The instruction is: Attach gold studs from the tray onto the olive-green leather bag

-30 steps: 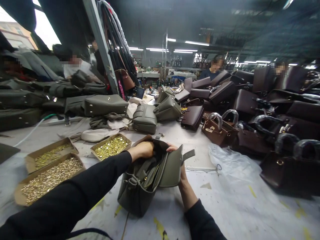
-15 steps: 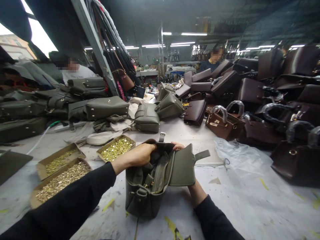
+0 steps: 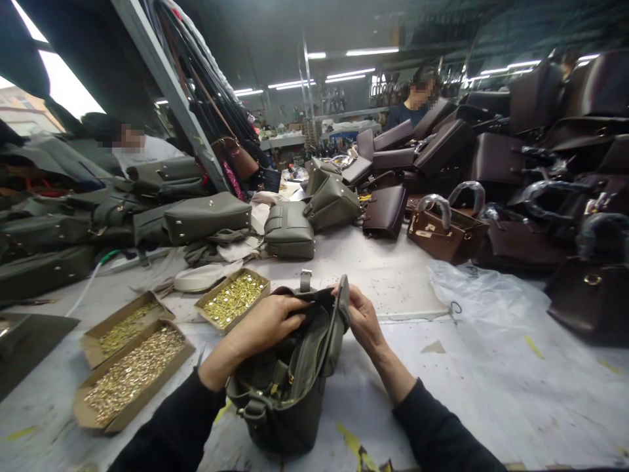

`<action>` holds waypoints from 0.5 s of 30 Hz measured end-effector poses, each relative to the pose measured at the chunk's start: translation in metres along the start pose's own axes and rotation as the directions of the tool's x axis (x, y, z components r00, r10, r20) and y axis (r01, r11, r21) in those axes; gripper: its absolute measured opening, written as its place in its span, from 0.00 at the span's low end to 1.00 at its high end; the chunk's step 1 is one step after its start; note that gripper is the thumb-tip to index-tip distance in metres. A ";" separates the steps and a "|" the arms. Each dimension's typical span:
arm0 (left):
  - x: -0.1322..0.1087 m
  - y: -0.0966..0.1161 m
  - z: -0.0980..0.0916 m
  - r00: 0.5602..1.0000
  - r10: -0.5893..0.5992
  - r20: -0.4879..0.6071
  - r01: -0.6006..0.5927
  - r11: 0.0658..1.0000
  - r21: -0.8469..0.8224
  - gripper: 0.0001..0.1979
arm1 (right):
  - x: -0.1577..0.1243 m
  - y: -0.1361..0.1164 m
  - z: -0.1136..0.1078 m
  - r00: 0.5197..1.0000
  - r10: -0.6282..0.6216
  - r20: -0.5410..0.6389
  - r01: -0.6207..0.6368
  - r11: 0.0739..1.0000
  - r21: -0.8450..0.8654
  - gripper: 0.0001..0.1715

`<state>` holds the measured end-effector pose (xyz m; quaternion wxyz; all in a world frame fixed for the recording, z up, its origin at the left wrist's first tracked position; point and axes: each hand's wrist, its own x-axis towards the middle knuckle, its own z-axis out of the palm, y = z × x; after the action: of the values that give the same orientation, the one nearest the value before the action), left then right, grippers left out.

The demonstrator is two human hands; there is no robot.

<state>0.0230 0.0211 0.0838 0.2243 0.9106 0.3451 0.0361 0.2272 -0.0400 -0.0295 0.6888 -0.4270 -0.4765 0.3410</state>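
Observation:
An olive green bag [image 3: 289, 419] stands on the table in front of me with its top open, showing a zipped inner part. My left hand [image 3: 268, 324] is at the far left rim, its fingers bent over the edge and partly inside the bag; what the fingertips touch is hidden. On the right side, my right hand [image 3: 361, 318] pinches the edge of the bag's flap [image 3: 339, 328], which stands nearly upright. A strap with a buckle [image 3: 305, 280] sticks up from the far rim.
Left of the bag lie three cardboard trays of gold metal pieces [image 3: 132, 377]. Green bags [image 3: 209, 216] are piled beyond, dark brown bags [image 3: 496, 164] at the right. Clear plastic [image 3: 486, 295] lies on the right. Two people [image 3: 413, 108] are across the table.
The flap has swung from lying out to the right to nearly upright. My right hand has come from behind it to its edge. The bag and my left hand have shifted slightly left and nearer.

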 end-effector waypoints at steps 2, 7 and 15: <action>-0.004 0.004 -0.005 0.996 -0.025 -0.091 0.016 0.995 -0.095 0.15 | -0.001 0.003 -0.001 1.000 0.001 0.004 -0.001 1.000 0.029 0.09; -0.009 0.012 -0.005 0.973 -0.100 -0.209 0.050 0.971 -0.233 0.15 | -0.004 0.006 0.000 1.000 0.012 0.005 -0.013 0.998 0.064 0.15; -0.019 0.023 0.006 0.910 -0.059 -0.410 0.045 0.998 -0.044 0.11 | -0.002 0.012 0.003 1.000 -0.026 -0.014 0.026 0.998 0.049 0.16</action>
<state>0.0240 -0.0086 0.0901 0.1632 0.8693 0.4080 0.2264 0.2232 -0.0367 -0.0406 0.7066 -0.4061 -0.4688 0.3406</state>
